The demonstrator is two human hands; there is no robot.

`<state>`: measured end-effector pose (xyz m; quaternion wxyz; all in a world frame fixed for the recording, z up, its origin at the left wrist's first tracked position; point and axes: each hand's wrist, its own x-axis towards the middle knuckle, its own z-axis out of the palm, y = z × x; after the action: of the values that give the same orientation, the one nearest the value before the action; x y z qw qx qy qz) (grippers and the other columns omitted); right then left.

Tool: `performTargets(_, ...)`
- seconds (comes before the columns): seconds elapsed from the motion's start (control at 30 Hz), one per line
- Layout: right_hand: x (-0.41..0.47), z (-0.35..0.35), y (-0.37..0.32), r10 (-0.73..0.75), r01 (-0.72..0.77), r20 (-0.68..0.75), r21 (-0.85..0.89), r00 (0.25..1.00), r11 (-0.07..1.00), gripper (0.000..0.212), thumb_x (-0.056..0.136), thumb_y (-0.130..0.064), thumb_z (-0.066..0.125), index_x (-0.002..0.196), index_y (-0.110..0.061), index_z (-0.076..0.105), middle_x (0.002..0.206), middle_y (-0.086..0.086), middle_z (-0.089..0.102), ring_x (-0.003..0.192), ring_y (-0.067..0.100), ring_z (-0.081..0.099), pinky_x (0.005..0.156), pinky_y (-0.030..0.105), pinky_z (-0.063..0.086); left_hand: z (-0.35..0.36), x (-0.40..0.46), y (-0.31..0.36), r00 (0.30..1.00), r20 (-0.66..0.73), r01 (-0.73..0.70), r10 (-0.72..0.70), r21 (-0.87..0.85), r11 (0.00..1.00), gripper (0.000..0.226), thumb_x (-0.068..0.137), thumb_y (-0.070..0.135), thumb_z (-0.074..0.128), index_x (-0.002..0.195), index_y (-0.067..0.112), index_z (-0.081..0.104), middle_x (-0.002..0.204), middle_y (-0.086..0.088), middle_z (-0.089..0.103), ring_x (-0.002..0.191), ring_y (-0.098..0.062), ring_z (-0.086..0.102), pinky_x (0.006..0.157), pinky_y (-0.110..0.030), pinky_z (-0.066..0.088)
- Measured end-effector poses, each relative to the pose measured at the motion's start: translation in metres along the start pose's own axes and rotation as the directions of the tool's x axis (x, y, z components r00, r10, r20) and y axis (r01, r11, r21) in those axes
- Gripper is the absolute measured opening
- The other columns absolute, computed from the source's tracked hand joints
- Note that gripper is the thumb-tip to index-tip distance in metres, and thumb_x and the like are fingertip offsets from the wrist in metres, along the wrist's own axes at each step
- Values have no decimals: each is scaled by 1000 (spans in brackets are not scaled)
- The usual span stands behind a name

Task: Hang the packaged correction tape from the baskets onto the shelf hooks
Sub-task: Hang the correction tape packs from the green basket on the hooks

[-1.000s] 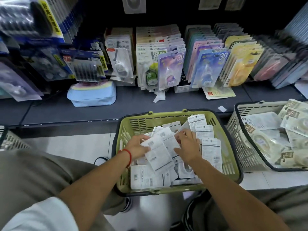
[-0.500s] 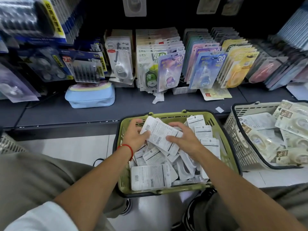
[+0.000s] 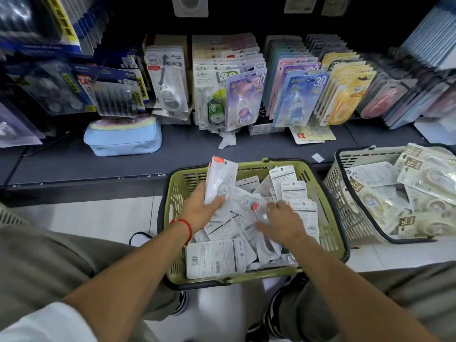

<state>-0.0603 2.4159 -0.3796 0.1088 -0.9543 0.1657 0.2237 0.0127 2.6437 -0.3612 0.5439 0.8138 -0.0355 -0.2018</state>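
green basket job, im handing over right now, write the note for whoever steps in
Left hand: grips one white pack, lifted above the green basket.
Right hand: open, fingers spread over the loose packs in that basket, gripping nothing.
White basket on the right holds cream packs, untouched.
Shelf hooks already carry rows of tape.
Done: one pack picked out.
Left: hang it on a hook, then clear both baskets, which look nearly full.
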Motion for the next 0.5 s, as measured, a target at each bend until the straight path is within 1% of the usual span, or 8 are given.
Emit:
performTargets(0.07, -5, 19, -2, -51, 57, 40, -151, 998, 987, 59, 101, -50, 51, 150, -18, 40, 145, 10, 53, 134, 31, 50, 111, 48, 38, 1, 1, -6, 998, 21, 64, -62, -116, 991, 45, 98, 29, 72, 138, 25, 50, 124, 2, 66, 115, -20, 65, 88, -30, 56)
performTargets(0.13, -6, 19, -8, -43, 33, -101, -105, 994, 994, 47, 106, -41, 43, 147, -20, 43, 135, 10, 60, 126, 30, 56, 107, 47, 37, 2, 1, -9, 991, 56, 130, -122, -174, 976, 51, 97, 26, 75, 139, 29, 46, 130, -1, 65, 118, -22, 65, 98, -43, 57)
performTargets(0.2, -5, 7, -13, -12, 58, -287, 153, 958, 986, 43, 108, -39, 41, 147, -20, 47, 123, 13, 63, 117, 33, 60, 101, 47, 43, 4, -1, -11, 986, 79, 159, -147, -178, 971, 57, 95, 22, 77, 142, 30, 44, 131, -2, 64, 119, -24, 64, 101, -48, 56)
performTargets(0.27, -7, -9, -21, 61, 129, -344, 504, 937, 854, 45, 108, -40, 48, 149, -22, 52, 114, 13, 62, 112, 33, 59, 95, 41, 48, 9, -4, -10, 986, 85, 160, -146, -187, 969, 60, 94, 21, 78, 143, 28, 44, 132, -2, 65, 120, -24, 63, 105, -53, 54)
performTargets(0.33, -13, -23, -37, 55, 199, -332, 683, 942, 703, 45, 107, -43, 53, 150, -28, 55, 106, -2, 58, 107, 23, 59, 92, 32, 44, 16, -8, -5, 984, 101, 166, -144, -259, 951, 55, 96, 27, 76, 142, 29, 46, 133, -1, 66, 123, -23, 64, 107, -55, 53)
performTargets(0.37, -15, -25, -46, 38, 211, -303, 743, 952, 635, 43, 108, -43, 51, 149, -30, 56, 109, -5, 56, 107, 18, 58, 95, 30, 42, 20, -10, -2, 981, 122, 184, -152, -331, 925, 51, 98, 30, 73, 141, 30, 47, 133, 0, 68, 122, -24, 66, 105, -57, 54)
performTargets(0.43, -18, -23, -61, 21, 139, -169, 870, 985, 474, 41, 111, -36, 44, 150, -29, 56, 127, 2, 52, 115, 16, 53, 108, 33, 41, 27, -13, 3, 963, 193, 263, -190, -497, 827, 41, 102, 31, 66, 139, 31, 48, 131, -1, 71, 117, -28, 72, 94, -62, 58)
performTargets(0.5, -23, -22, -68, 4, 84, -95, 901, 995, 425, 45, 110, -26, 44, 153, -33, 52, 132, 5, 43, 123, 19, 48, 115, 35, 36, 28, -16, 5, 942, 256, 328, -218, -560, 761, 32, 104, 32, 61, 134, 34, 50, 129, 0, 72, 111, -32, 74, 83, -66, 60)
